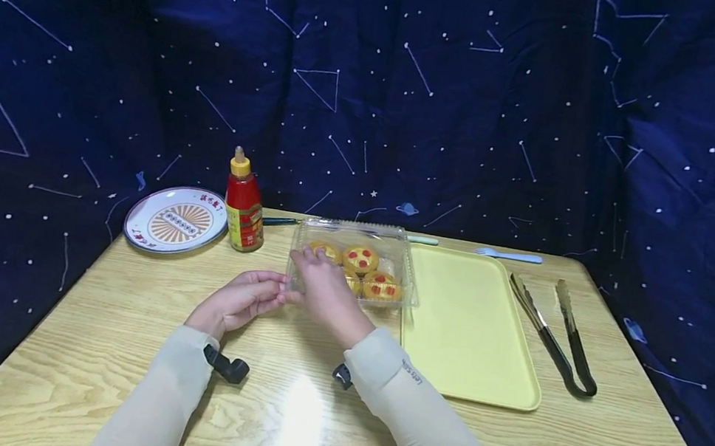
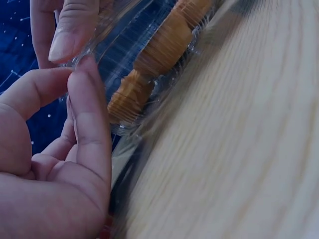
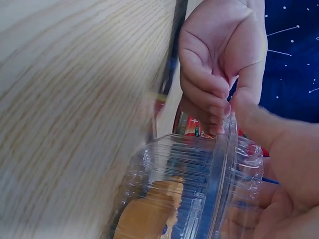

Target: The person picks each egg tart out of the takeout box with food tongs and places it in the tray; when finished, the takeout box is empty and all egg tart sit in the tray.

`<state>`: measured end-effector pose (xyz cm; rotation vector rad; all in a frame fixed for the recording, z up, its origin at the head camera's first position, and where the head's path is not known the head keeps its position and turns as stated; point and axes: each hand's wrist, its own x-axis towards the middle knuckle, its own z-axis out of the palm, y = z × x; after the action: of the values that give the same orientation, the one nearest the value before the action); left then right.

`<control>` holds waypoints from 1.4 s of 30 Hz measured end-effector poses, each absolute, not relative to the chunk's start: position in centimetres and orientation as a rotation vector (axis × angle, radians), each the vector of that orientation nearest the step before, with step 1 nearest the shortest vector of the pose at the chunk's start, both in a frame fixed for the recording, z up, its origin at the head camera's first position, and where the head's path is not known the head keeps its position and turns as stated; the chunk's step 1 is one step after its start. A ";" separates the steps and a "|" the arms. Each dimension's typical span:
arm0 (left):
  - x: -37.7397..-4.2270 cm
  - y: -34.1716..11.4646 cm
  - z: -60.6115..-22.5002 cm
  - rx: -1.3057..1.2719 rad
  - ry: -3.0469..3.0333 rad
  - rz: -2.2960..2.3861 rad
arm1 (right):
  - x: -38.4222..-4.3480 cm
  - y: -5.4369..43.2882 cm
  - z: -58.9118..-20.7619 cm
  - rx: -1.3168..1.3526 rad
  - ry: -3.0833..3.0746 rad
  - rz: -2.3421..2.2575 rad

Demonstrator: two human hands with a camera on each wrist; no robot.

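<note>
Sleeved forearms are nearest. Clear container is placed beside yellow tray; its rim is pinched by left hand; right hand is laid on lid, grip can't be told. Opening judged barely begun: lid seemingly on, pastries enclosed; lid release likely left.

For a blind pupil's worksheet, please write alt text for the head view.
A person's left hand and right hand grip the left side of a clear plastic box of topped pastries on a wooden table. A plate and red bottle are to the left; a yellow tray and tongs, right.
</note>
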<state>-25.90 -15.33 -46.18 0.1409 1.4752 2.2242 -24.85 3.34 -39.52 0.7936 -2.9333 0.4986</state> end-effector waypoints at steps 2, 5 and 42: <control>-25.9 -15.4 -46.1 0.144 1.490 2.219 | -24.8 3.2 -39.5 0.790 -2.939 0.484; -25.8 -15.5 -46.1 0.137 1.496 2.213 | -24.8 3.1 -39.5 0.783 -2.942 0.489; -26.6 -16.4 -46.4 0.074 1.429 2.206 | -26.3 5.4 -39.1 1.030 -2.834 0.422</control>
<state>-26.65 -16.36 -46.41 0.0744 1.4293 2.2055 -26.25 5.43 -39.14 1.0296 -2.8343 0.4216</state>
